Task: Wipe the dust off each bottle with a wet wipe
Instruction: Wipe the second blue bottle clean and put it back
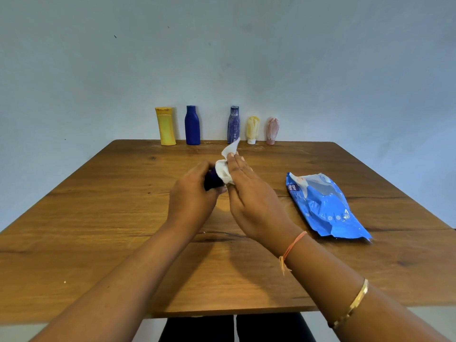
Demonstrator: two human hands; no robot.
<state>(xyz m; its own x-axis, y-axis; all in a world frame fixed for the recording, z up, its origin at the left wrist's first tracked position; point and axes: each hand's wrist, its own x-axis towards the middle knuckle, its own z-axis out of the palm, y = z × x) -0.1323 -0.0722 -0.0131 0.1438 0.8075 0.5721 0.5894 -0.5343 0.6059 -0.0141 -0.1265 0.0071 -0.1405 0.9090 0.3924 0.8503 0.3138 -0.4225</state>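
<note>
— Nearest to us?
— The left hand [195, 191], curled round a dark blue bottle [212, 180] above the table [98, 218]. The right hand [249, 193], fingers straight, presses a white wipe [224, 171] onto the bottle's end.
— Beside them?
— A wipe pack [325, 206], flat, right of the right hand.
— Farther?
— Beyond both hands, upright by the wall: yellow bottle [165, 127], blue bottle [192, 125], streaked blue bottle [233, 124], pale yellow tube [252, 129], pink tube [272, 130].
</note>
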